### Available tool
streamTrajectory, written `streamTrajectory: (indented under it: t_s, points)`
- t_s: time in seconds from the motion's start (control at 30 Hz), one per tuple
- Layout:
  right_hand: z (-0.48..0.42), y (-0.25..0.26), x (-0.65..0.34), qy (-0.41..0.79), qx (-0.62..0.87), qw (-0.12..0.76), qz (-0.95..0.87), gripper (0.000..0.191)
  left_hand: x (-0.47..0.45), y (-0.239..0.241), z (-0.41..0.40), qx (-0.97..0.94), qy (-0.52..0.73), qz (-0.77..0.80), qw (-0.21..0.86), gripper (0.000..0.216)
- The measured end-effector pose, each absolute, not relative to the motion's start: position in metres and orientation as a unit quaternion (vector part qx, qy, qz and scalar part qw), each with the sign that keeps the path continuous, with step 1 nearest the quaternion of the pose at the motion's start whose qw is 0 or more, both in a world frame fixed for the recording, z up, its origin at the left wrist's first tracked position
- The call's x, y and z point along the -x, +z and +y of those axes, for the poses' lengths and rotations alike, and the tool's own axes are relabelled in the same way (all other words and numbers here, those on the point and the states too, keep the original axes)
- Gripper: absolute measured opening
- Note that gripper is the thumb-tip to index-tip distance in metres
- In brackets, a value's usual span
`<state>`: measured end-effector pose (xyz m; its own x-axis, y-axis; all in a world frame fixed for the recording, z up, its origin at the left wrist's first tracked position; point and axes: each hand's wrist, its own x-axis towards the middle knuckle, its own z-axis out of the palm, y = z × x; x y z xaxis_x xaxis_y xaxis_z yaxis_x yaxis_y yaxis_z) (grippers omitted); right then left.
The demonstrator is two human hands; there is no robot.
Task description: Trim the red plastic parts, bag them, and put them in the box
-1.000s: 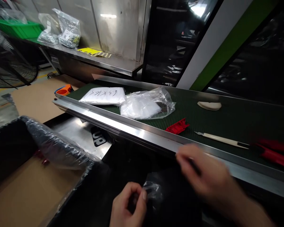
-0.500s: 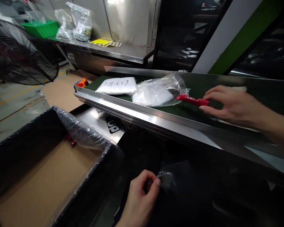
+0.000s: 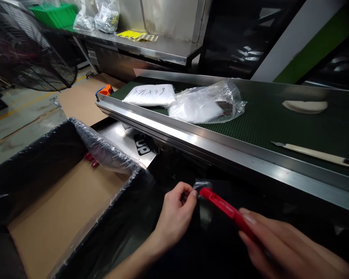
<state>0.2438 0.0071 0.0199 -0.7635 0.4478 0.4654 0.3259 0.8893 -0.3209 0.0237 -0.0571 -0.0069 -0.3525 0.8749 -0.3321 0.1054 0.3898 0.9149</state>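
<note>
My left hand point(image 3: 176, 215) is pinched shut on the edge of a small clear plastic bag point(image 3: 203, 193), low in the middle, below the conveyor's steel rail point(image 3: 209, 143). My right hand point(image 3: 279, 248) grips a long red plastic part point(image 3: 223, 207) at the lower right. The part's tip touches the mouth of the little bag. Both hands are in front of the green conveyor belt point(image 3: 264, 124).
On the belt lie a white packet with handwriting point(image 3: 151, 95), a clear bag of white stuff point(image 3: 205, 104), a white curved piece point(image 3: 304, 106) and a slim knife point(image 3: 314, 153). A plastic-lined cardboard box point(image 3: 61, 201) holding red parts stands at left. A fan point(image 3: 26, 50) is at far left.
My right hand has carried the red part from the belt down to my left hand's small bag. The view has shifted a little to the right.
</note>
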Motion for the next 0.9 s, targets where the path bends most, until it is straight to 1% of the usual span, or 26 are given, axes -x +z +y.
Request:
streamTrajectory:
  t_s: [0.13, 0.27, 0.37, 0.47, 0.53, 0.6, 0.63, 0.7, 0.73, 0.8, 0.83, 0.9]
  points:
    - [0.011, 0.021, -0.233, 0.06, 0.162, 0.254, -0.952, 0.051, -0.028, -0.002, -0.058, -0.407, 0.423, 0.673, 0.449, 0.024]
    - [0.016, 0.015, -0.24, 0.104, 0.132, 0.232, -0.958, 0.047, -0.028, -0.006, -0.059, -0.449, 0.422, 0.665, 0.422, 0.021]
    - [0.018, 0.014, -0.24, 0.111, 0.117, 0.243, -0.956, 0.043, -0.029, -0.013, -0.06, -0.49, 0.422, 0.645, 0.408, 0.021]
    - [0.014, 0.009, -0.234, 0.119, 0.127, 0.258, -0.95, 0.043, -0.032, -0.019, -0.062, -0.517, 0.427, 0.629, 0.393, 0.019]
    - [0.006, 0.002, -0.227, 0.166, 0.21, 0.308, -0.913, 0.043, -0.034, -0.023, -0.063, -0.529, 0.443, 0.626, 0.363, 0.016]
    - [-0.004, -0.006, -0.219, 0.212, 0.337, 0.357, -0.845, 0.04, -0.037, -0.027, -0.063, -0.542, 0.465, 0.624, 0.317, 0.013]
    - [-0.01, -0.01, -0.214, 0.25, 0.405, 0.374, -0.796, 0.036, -0.038, -0.03, -0.063, -0.547, 0.475, 0.624, 0.293, 0.013]
    - [-0.019, -0.018, -0.207, 0.365, 0.508, 0.393, -0.674, 0.03, -0.042, -0.034, -0.062, -0.548, 0.487, 0.628, 0.261, 0.013]
    - [-0.022, -0.022, -0.205, 0.433, 0.524, 0.397, -0.616, 0.03, -0.043, -0.036, -0.062, -0.544, 0.49, 0.633, 0.252, 0.013]
    - [-0.023, -0.032, -0.203, 0.536, 0.496, 0.4, -0.553, 0.032, -0.045, -0.038, -0.059, -0.541, 0.49, 0.639, 0.241, 0.014]
    - [-0.02, -0.037, -0.204, 0.549, 0.462, 0.398, -0.571, 0.032, -0.046, -0.039, -0.058, -0.543, 0.489, 0.64, 0.237, 0.015]
    - [-0.01, -0.044, -0.207, 0.503, 0.395, 0.391, -0.661, 0.034, -0.045, -0.039, -0.056, -0.554, 0.488, 0.637, 0.222, 0.014]
